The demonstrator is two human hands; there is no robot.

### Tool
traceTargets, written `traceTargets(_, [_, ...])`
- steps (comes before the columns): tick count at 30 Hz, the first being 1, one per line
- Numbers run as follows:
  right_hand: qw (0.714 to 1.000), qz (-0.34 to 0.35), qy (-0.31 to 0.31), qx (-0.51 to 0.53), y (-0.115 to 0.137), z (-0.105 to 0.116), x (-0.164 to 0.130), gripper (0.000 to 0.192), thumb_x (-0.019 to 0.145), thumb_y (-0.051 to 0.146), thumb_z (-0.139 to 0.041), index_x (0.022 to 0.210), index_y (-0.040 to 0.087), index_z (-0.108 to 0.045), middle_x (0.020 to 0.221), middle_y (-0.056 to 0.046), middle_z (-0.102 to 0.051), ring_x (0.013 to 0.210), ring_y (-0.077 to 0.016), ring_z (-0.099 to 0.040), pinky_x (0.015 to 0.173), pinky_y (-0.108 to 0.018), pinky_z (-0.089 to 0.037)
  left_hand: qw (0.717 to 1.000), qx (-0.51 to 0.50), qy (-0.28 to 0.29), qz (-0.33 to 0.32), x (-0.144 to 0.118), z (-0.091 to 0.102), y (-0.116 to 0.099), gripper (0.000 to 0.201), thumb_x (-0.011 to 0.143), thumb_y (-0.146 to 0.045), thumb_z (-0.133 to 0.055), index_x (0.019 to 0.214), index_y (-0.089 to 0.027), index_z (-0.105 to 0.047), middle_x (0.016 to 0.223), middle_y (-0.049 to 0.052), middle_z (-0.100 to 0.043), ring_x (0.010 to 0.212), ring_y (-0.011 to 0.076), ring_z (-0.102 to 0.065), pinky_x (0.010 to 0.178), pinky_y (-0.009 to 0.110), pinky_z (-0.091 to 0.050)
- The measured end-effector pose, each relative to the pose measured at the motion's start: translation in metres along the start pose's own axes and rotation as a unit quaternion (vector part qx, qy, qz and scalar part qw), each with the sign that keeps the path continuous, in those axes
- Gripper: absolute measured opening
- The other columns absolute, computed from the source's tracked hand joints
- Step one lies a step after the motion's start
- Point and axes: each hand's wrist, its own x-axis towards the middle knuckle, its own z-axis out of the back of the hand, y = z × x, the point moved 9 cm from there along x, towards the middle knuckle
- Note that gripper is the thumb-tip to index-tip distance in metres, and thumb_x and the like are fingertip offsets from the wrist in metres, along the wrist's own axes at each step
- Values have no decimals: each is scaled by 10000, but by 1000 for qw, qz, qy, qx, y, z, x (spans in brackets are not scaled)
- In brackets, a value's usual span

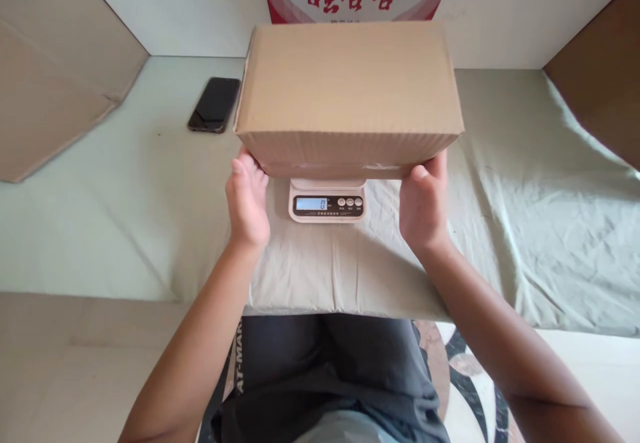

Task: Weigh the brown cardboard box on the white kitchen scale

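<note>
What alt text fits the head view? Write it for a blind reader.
Two bare hands, left hand and right hand, grip a closed cardboard box by its lower corners above a small digital scale reading 0. A black phone lies on the pale green cloth to the left.

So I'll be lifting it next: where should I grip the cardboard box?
Probably at the two short ends of the box, low near the bottom edge, one hand from each side. It is wide and overhangs the scale, as the left hand and right hand show.
</note>
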Motion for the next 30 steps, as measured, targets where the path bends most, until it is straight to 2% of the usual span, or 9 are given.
traceTargets(5, [1000, -15, 6, 22, -10, -4, -2, 668, 947, 847, -557, 1578, 629, -559, 1631, 38, -678, 1655, -368, -541, 1337, -691, -544, 1000, -4, -16, -4, -6, 3, 8, 687, 1024, -881, -473, 1451, -447, -792, 1605, 36, -731, 1708, 365, -490, 1442, 554, -377])
traceTargets(10, [1000, -16, 18, 15, -18, -6, 1, 703, 938, 881, -558, 1575, 586, -564, 1605, 16, -694, 1643, -350, -553, 1320, -645, -571, 999, 8, -34, 18, -9, 9, 11, 773, 989, -931, -465, 1504, -433, -755, 1623, 39, -721, 1726, 369, -461, 1417, 547, -412])
traceTargets(15, [999, -13, 25, 34, -17, -8, 1, 696, 946, 869, -585, 1567, 556, -568, 1597, 15, -695, 1665, -336, -527, 1340, -603, -561, 1000, 9, -22, 11, -5, 8, 14, 793, 989, -942, -458, 1498, -415, -762, 1611, 57, -724, 1715, 357, -479, 1398, 525, -434])
traceTargets(21, [997, -46, 26, 59, -20, -12, 0, 803, 925, 884, -634, 1597, 451, -554, 1620, -11, -681, 1701, -353, -474, 1378, -592, -528, 999, -13, -42, 10, -4, 11, 18, 848, 993, -956, -450, 1493, -348, -764, 1605, 108, -723, 1703, 384, -487, 1367, 535, -453])
traceTargets(26, [996, -57, 25, 71, -22, -11, 0, 816, 905, 900, -654, 1582, 453, -568, 1623, -5, -682, 1730, -360, -444, 1406, -608, -500, 999, -15, -40, 11, -3, 10, 18, 961, 949, -1036, -351, 1470, -342, -765, 1577, 122, -729, 1669, 393, -519, 1335, 534, -467])
traceTargets(30, [995, -59, 26, 69, -23, -11, 1, 831, 898, 913, -650, 1585, 452, -571, 1627, -9, -685, 1759, -360, -402, 1429, -603, -473, 999, -15, -42, 19, -1, 11, 20, 1005, 916, -1069, -347, 1467, -334, -756, 1569, 127, -727, 1672, 393, -506, 1337, 534, -453])
